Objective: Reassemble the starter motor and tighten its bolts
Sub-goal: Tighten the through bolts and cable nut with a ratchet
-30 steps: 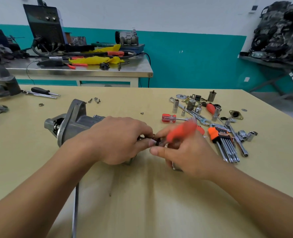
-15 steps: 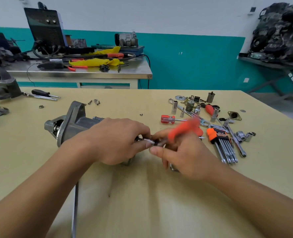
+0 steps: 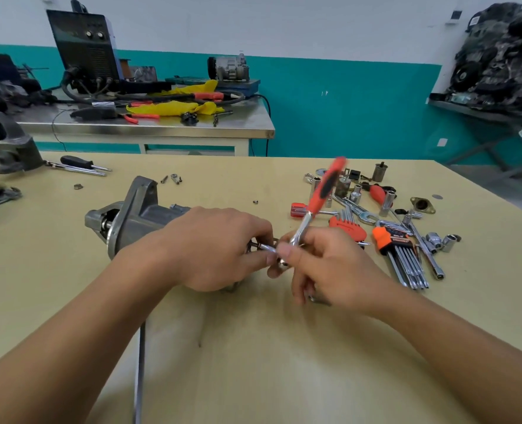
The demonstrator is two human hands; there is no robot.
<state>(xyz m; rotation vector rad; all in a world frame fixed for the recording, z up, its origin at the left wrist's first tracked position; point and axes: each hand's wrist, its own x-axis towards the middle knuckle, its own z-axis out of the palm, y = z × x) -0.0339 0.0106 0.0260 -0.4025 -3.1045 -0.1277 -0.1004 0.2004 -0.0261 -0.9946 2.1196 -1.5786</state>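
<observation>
The grey starter motor [image 3: 137, 215] lies on its side on the wooden table [image 3: 253, 362], nose pointing left. My left hand [image 3: 214, 249] grips its rear body and hides that end. My right hand [image 3: 324, 264] holds the head of a ratchet wrench [image 3: 322, 191] with an orange and black handle. The handle tilts up and away, blurred by motion. A thin chrome socket extension [image 3: 267, 247] runs from the wrench head to the motor's rear end between my hands. The bolt itself is hidden.
To the right lie orange hex key sets [image 3: 397, 243], several sockets [image 3: 437, 240], spanners and a red screwdriver [image 3: 299, 209]. Small screws [image 3: 175, 179] and a black-handled screwdriver [image 3: 82, 163] lie behind the motor. A metal casting [image 3: 12, 151] stands far left. A cluttered steel bench [image 3: 149, 127] stands behind.
The ratchet handle has swung from lying low and pointing right to standing up and away. My left hand and the motor have stayed put.
</observation>
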